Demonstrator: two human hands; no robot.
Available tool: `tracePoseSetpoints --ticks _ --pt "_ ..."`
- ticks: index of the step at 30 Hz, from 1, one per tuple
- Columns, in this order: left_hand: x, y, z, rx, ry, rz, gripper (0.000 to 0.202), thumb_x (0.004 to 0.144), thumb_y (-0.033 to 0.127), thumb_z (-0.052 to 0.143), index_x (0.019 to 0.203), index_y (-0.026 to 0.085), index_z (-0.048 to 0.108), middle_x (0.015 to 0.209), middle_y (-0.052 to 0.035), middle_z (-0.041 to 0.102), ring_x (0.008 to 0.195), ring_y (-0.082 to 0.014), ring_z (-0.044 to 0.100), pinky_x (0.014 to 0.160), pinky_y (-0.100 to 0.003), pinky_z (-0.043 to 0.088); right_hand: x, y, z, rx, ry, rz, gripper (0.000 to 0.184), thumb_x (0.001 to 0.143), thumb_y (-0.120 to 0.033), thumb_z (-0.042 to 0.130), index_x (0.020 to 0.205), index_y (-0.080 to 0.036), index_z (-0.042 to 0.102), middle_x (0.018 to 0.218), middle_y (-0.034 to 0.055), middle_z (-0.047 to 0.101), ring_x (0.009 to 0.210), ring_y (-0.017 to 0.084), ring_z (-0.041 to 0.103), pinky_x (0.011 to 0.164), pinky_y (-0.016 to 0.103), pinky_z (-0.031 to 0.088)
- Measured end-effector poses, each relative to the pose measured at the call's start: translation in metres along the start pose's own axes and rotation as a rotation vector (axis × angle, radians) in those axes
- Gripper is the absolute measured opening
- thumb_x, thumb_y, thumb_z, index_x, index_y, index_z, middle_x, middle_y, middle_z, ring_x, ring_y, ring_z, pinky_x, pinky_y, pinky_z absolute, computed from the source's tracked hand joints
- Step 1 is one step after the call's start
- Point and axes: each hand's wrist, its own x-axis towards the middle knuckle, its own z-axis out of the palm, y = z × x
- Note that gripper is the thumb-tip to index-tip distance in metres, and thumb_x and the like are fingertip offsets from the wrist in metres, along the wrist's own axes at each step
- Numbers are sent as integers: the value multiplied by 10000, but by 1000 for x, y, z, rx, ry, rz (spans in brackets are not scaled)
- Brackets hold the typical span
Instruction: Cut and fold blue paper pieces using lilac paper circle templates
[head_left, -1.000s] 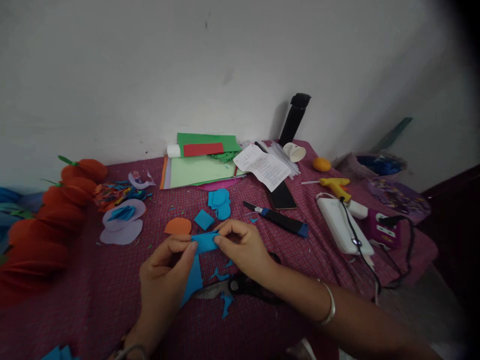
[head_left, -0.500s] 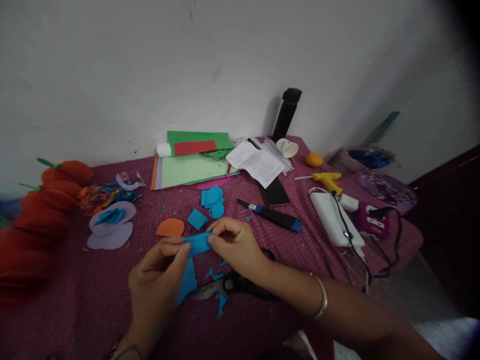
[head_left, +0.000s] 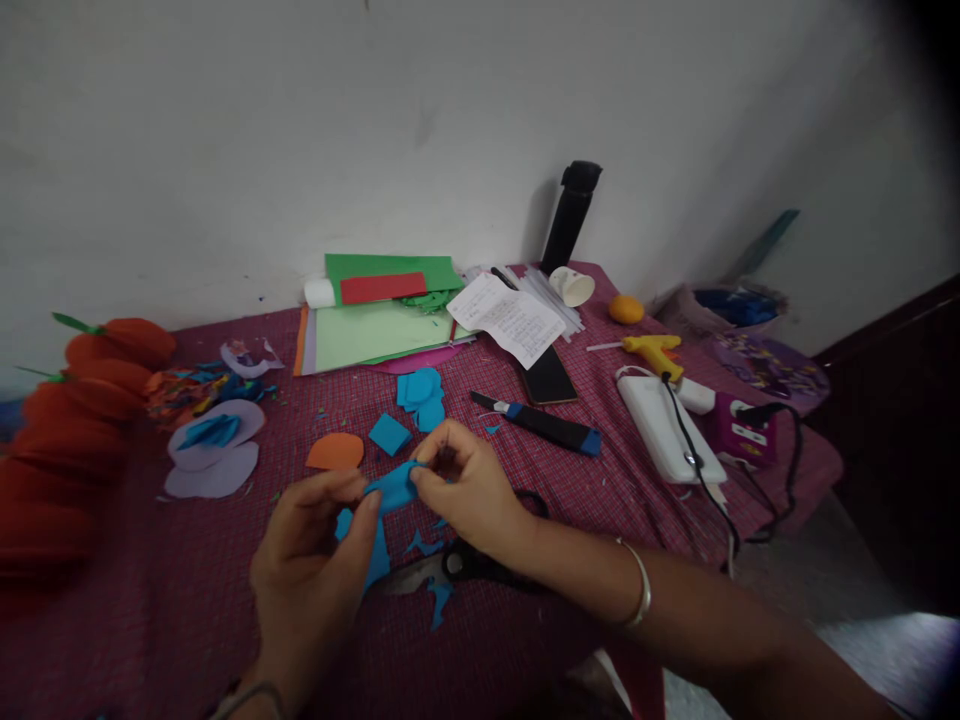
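Observation:
A small strip of blue craft foam or paper (head_left: pixel 394 489) is stretched between my two hands. My left hand (head_left: pixel 319 560) pinches its left end between thumb and fingers. The right end sits in the pinch of my right hand (head_left: pixel 469 490). Under the hands lies a larger blue sheet (head_left: pixel 377 556), partly hidden by my left fingers. Black-handled scissors (head_left: pixel 457 563) rest on the cloth below my right hand, among blue scraps (head_left: pixel 439 602). Just beyond are a blue square (head_left: pixel 390 434), several rounded blue cut-outs (head_left: pixel 421 395) and an orange petal shape (head_left: pixel 335 451).
A utility knife (head_left: pixel 547 426), phone (head_left: pixel 550 377) and written paper (head_left: pixel 508 318) lie ahead. On the right are a yellow glue gun (head_left: pixel 652 352), white power bank (head_left: pixel 667 430) and cables. Orange pumpkin-like shapes (head_left: pixel 82 440) line the left. A black bottle (head_left: pixel 571 217) stands by the wall.
The blue strip is tilted and bent slightly more between my fingers. A bit of blue now shows behind my left fingers. The whole view has shifted slightly; both hands keep their pinch.

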Motion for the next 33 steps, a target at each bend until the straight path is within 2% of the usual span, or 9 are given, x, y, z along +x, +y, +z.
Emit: tracePoseSetpoints --ticks 3,7,11,14,16,22,25,28,33 --pt "1 1 -3 57 -56 9 327 678 173 727 989 214 633 791 23 652 734 -126 637 731 -245 517 3 -1 -4 -11 -123 35 211 703 -117 558 900 -189 583 698 -47 546 606 96 506 582 219 410" --pt "7 2 -8 116 -165 -37 324 712 186 694 1028 227 638 821 19 637 747 -124 621 715 -236 498 5 -2 -9 -133 -333 77 137 722 -70 537 771 -169 618 699 -33 592 630 94 518 592 216 403" --pt "11 0 -6 -35 -262 -234 273 705 249 712 967 222 638 776 24 626 674 -119 599 617 -222 487 4 -2 -8 -38 -303 127 83 718 -85 568 702 -164 589 630 -49 549 568 80 475 539 207 373" --pt "9 -6 -1 -158 -365 -471 207 687 325 726 822 192 643 645 26 621 563 -113 555 534 -220 458 4 -3 -6 124 -256 190 60 723 -118 589 698 -168 566 627 -51 566 558 79 504 561 215 411" --pt "6 -11 2 -176 -401 -547 197 675 350 725 737 180 647 575 27 603 514 -106 517 504 -219 434 4 -5 -6 195 -258 214 65 730 -129 581 700 -177 550 617 -50 589 557 89 541 583 231 442" --pt "3 -16 3 -19 -464 -422 104 705 306 698 737 208 706 620 26 636 557 -118 525 545 -231 430 4 -7 -5 176 -227 242 70 707 -124 591 681 -177 554 587 -60 572 540 89 519 554 222 415" --pt "4 -14 2 25 -500 -308 91 717 266 686 792 229 722 706 19 677 640 -143 568 637 -261 464 3 -7 -5 133 -183 276 77 691 -98 598 666 -165 570 619 -59 556 563 77 491 568 214 393" --pt "4 -12 0 51 -514 -203 42 726 261 683 751 234 702 723 21 677 700 -157 589 693 -273 469 3 -7 -5 132 -190 291 79 691 -85 584 669 -160 573 631 -56 555 564 74 483 565 213 385" --pt "6 -8 -6 82 -557 -221 83 720 298 689 707 221 661 644 35 622 603 -133 541 587 -243 445 3 -3 -6 80 -237 248 69 694 -91 585 677 -157 576 611 -62 541 532 64 460 522 203 360"
